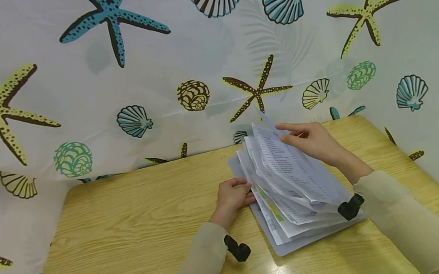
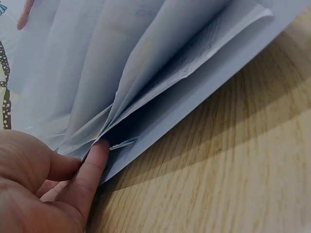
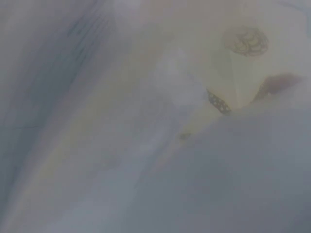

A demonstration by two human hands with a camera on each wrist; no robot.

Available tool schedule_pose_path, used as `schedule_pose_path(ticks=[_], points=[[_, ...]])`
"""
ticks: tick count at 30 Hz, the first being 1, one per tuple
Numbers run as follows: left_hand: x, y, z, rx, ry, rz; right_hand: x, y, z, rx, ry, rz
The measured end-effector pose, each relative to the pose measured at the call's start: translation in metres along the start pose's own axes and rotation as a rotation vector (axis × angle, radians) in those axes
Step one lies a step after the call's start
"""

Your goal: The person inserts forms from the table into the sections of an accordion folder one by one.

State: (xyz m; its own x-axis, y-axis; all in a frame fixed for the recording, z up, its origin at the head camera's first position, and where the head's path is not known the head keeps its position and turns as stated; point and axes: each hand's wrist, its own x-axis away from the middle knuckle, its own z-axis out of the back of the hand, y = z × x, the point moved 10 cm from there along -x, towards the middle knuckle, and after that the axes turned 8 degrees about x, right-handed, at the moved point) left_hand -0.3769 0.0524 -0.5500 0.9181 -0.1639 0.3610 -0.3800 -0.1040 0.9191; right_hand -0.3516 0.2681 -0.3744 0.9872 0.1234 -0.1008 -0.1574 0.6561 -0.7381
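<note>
A stack of printed sheets [image 1: 289, 164] lies in a pale grey-blue folder [image 1: 283, 247]. The sheets fan upward, and a yellow-green strip shows among them. At the folder's left edge, my left hand [image 1: 233, 197] pinches the edge of the papers between thumb and fingers. The left wrist view shows a thin pale cord [image 2: 124, 143] by the index fingertip, below the gathered sheets. My right hand [image 1: 311, 141] is at the upper right of the raised sheets, index finger and thumb extended toward the top page; I cannot tell whether it grips paper. Blurred paper [image 3: 121, 126] fills most of the right wrist view.
The folder lies on the right half of a wooden table [image 1: 139, 228]. Behind and on both sides hangs a white cloth [image 1: 159, 64] printed with starfish and shells. A small black device [image 1: 237, 249] sits on the left wrist and another [image 1: 351, 207] on the right.
</note>
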Motion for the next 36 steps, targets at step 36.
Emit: schedule_pose_path(ticks=[36], points=[[0.038,0.095,0.109,-0.519,0.132,-0.390,-0.004,-0.016,-0.066,0.165,0.000,0.143]])
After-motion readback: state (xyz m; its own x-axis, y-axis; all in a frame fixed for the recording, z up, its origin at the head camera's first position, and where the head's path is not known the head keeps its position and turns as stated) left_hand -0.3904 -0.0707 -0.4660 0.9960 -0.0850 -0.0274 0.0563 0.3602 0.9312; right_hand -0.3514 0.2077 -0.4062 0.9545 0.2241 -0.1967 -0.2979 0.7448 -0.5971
